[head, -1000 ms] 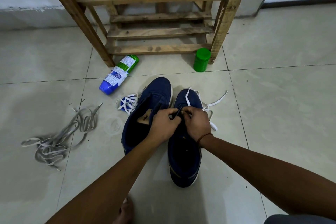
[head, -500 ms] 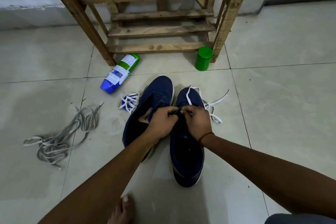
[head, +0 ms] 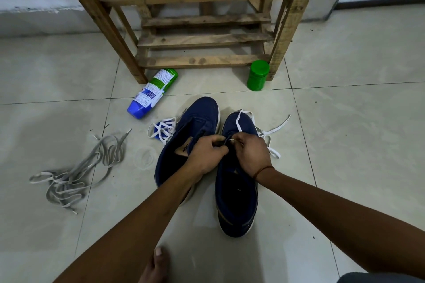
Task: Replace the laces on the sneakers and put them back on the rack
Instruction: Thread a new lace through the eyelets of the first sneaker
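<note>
Though near rack [head: 202, 41], sneakers [head: 236, 202] off it.

We list a left sneaker [head: 197, 117] and right sneaker [head: 236, 202], both navy with off-white soles; a white lace [head: 273, 130]; grey laces [head: 69, 181]; a white lace bundle [head: 164, 130] showing blue inside; a spray bottle [head: 153, 93], green body, white label, blue cap; a green jar [head: 258, 75]; a brown wooden rack [head: 202, 61]; pale grey floor tiles [head: 356, 133].
</note>
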